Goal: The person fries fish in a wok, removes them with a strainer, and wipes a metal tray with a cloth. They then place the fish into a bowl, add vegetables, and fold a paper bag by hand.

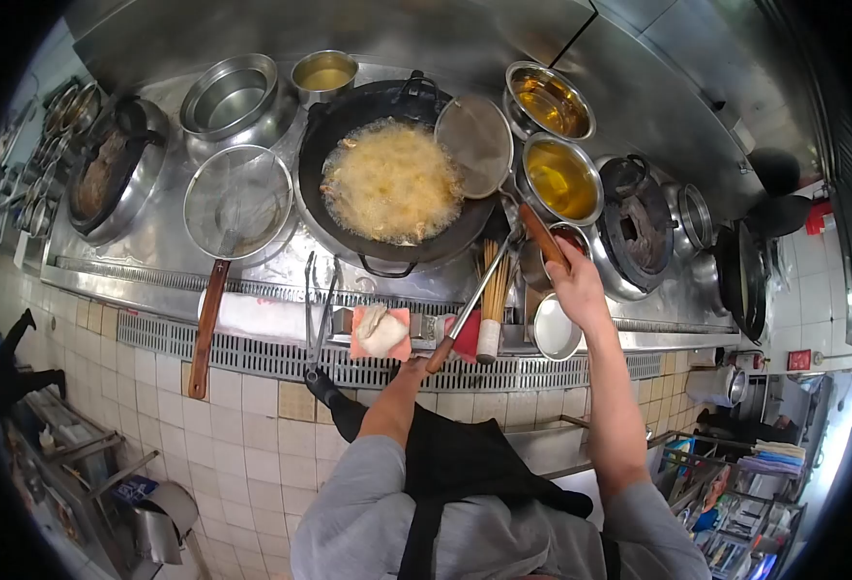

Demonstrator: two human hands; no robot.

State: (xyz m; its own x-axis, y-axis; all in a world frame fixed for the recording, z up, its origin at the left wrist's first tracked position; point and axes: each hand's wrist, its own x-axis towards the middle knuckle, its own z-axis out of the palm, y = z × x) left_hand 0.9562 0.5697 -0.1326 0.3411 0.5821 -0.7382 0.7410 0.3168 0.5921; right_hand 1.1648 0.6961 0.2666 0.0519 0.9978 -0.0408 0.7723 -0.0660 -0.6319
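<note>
My right hand (577, 278) grips the wooden handle of a round mesh strainer (474, 145). The strainer's mesh overlaps the right rim of a black wok (312, 155), where pale oil (392, 179) foams around browned pieces of food. Down at the counter's front edge is my left hand (411, 369), its fingers mostly hidden. Just right of it is the wooden handle end of a long metal-shafted ladle (479, 290), which slants up toward the pots. A crumpled pale cloth (381, 331) on a pink one lies directly above that hand.
A second strainer (238, 203) rests left of the wok, its handle overhanging the counter. Metal tongs (316, 319) stand near a bundle of thin sticks (492, 280). Two bowls of yellow oil (561, 179) (548, 100) sit right of the wok; a large pot (231, 101) stands at left.
</note>
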